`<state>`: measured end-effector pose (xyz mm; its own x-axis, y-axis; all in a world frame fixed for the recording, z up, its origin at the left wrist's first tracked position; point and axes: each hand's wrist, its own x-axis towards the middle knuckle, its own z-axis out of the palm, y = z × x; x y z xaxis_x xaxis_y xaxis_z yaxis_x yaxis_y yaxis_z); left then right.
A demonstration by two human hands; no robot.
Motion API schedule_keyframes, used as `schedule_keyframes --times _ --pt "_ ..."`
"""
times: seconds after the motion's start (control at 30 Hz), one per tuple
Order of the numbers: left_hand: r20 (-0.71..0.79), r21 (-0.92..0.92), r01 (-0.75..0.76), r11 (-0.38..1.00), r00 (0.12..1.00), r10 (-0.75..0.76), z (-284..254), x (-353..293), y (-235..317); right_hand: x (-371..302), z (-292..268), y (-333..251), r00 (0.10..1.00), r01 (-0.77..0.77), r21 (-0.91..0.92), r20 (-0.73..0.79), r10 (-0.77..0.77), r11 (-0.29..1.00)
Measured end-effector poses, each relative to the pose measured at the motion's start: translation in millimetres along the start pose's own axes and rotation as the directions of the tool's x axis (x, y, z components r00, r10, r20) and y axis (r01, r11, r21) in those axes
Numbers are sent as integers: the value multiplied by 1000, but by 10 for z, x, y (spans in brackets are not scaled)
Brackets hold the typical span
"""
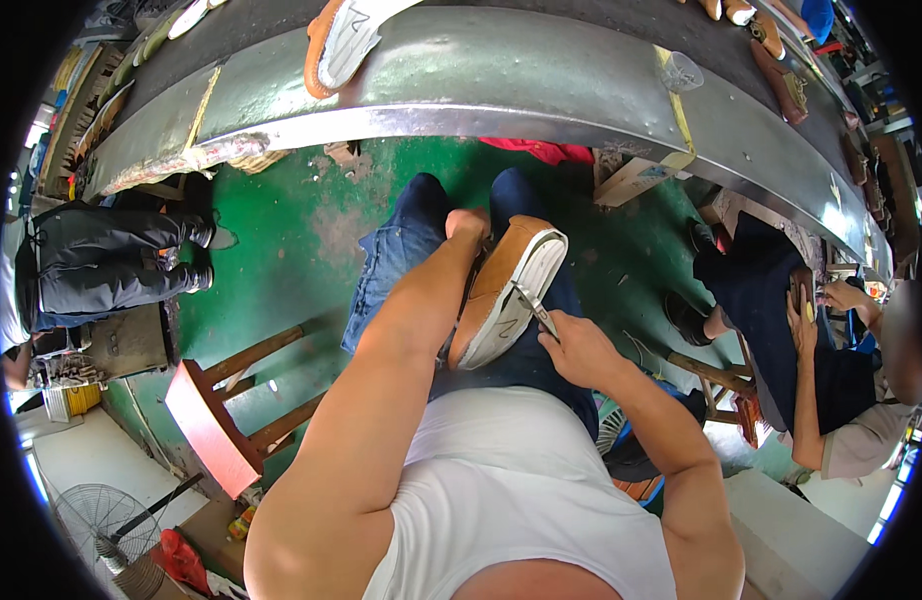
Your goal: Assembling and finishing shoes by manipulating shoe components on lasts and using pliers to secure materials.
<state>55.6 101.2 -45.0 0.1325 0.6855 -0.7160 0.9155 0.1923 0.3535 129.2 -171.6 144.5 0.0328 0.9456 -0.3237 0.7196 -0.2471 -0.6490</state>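
Note:
A tan-brown shoe (483, 282) with a pale sole rests on its side over my thighs, sole turned up and to the right. Beside its far end, my left hand (468, 224) is closed against the upper; its fingertips are hidden. My right hand (584, 352) wraps round the handle of a slim silver metal hand tool (535, 307). The tool's tip meets the sole edge near mid-length; its exact kind is unclear. Dark marks show on the sole.
A metal-edged workbench (411, 118) curves ahead, bearing another brown shoe (326, 50) and a clear cup (680, 72). One co-worker (861, 380) sits at right; another person's legs (111, 258) show at left. A wooden stool (216, 425) and a fan (106, 525) stand lower left.

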Motion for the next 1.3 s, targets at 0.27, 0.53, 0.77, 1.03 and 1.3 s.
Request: schedule_keyframes --times 0.27,0.53,0.77,1.03,1.3 --pt "349 -164 -660 734 657 669 -491 -1410 522 219 -39 1 996 -83 -17 13 84 996" --pt "62 -515 -718 468 513 856 -1129 -1773 -151 -257 -629 -306 969 -237 870 183 163 432" --pt "-86 -460 -835 301 380 921 -1276 -1982 -633 -255 -238 -432 978 -211 673 138 160 709" --pt "-164 -516 -770 377 520 838 -1298 -1915 -788 343 -148 -502 991 -33 688 116 -64 725" --pt "-253 -599 -720 351 586 770 -1191 -1650 -940 693 27 -379 997 74 268 4 -78 961"
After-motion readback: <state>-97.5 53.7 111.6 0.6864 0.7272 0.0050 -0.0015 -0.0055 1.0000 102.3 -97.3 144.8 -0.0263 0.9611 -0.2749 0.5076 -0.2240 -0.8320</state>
